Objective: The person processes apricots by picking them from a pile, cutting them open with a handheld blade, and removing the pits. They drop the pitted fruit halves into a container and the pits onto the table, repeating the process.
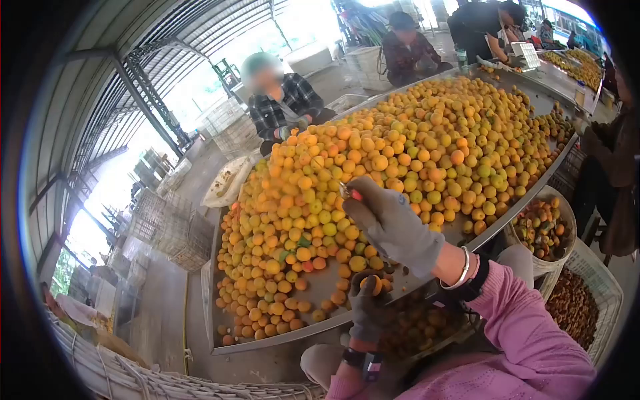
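A large heap of orange and yellow-green apricots (400, 147) covers the metal table in front of me. My right hand (400, 230), in a grey glove, is raised over the near side of the heap. Its fingers are closed around a small red-handled tool (351, 192) with a short metal tip; the fist hides the rest. Lower down, at the table's near edge, my gloved left hand (367, 307) grips a single apricot (377, 285) between thumb and fingers. The tool and this apricot are apart.
The table's metal rim (280, 340) runs along my side. Below it sits a container of apricots (427, 323). At right stand a bucket of fruit pieces (541, 230) and a crate of brown pits (572, 307). Across the table sits a person (283, 100); stacked crates (175, 223) stand left.
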The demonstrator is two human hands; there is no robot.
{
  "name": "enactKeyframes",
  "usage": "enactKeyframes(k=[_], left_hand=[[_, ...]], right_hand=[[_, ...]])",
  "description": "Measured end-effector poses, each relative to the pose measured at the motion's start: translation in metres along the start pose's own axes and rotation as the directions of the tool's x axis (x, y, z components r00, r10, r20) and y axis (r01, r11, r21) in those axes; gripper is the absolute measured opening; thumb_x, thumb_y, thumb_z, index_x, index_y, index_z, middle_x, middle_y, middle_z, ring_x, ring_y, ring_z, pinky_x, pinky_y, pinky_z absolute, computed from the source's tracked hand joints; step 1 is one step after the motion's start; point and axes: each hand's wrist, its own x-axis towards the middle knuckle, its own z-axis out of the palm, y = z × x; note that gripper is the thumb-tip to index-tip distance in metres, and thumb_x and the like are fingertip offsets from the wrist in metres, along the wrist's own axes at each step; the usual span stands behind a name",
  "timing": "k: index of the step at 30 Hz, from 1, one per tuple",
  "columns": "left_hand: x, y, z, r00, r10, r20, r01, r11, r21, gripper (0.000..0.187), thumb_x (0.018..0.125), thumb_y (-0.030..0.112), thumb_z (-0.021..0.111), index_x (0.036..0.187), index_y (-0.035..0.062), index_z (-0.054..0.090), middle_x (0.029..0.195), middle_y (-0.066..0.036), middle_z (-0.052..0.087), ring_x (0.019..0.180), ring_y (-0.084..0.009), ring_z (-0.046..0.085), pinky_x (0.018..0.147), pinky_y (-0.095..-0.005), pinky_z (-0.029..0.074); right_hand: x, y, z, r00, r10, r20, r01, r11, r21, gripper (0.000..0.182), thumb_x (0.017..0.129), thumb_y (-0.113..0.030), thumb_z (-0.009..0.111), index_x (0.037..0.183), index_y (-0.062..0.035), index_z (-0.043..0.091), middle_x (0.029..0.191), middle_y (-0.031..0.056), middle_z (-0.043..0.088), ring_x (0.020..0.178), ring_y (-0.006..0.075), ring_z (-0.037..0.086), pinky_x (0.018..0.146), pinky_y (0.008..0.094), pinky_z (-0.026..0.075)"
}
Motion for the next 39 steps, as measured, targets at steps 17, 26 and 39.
enactKeyframes(k=[17,26,39], left_hand=[[0.011,-0.006,-0.009,0.989,-0.024,0.148,0.036,0.996,-0.081,0.031,0.096,0.029,0.059,0.117,0.0060,0.057,0.103,-0.008,0.062,0.088,-0.0168,0.061,0.075,-0.0341,0.056],[0.002,-0.010,0.005,0.987,-0.114,0.110,0.110,0.993,0.040,0.049,0.101,0.050,0.044,0.116,0.0053,0.056,0.098,-0.009,0.064,0.076,-0.0224,0.066,0.064,-0.0333,0.057],[0.048,-0.031,0.003,0.961,0.123,-0.248,-0.097,0.989,0.116,0.032,0.100,0.032,0.053,0.103,0.0009,0.059,0.094,-0.003,0.064,0.074,-0.0148,0.063,0.064,-0.0269,0.050]], right_hand=[[-0.026,0.088,0.022,0.936,0.308,0.171,-0.346,0.709,0.614,0.013,0.089,-0.013,0.069,0.100,-0.0090,0.062,0.075,-0.0063,0.055,0.058,0.0024,0.048,0.049,0.0217,0.036],[-0.057,0.101,0.026,0.891,0.440,0.108,-0.408,0.675,0.615,0.028,0.094,-0.027,0.066,0.082,-0.0029,0.060,0.052,-0.0016,0.048,0.040,0.0058,0.040,0.037,0.0244,0.030],[-0.048,0.120,0.060,0.841,0.526,0.130,-0.475,0.600,0.644,0.028,0.089,-0.030,0.072,0.081,-0.0041,0.064,0.061,-0.0043,0.053,0.048,0.0028,0.044,0.043,0.0198,0.031]])
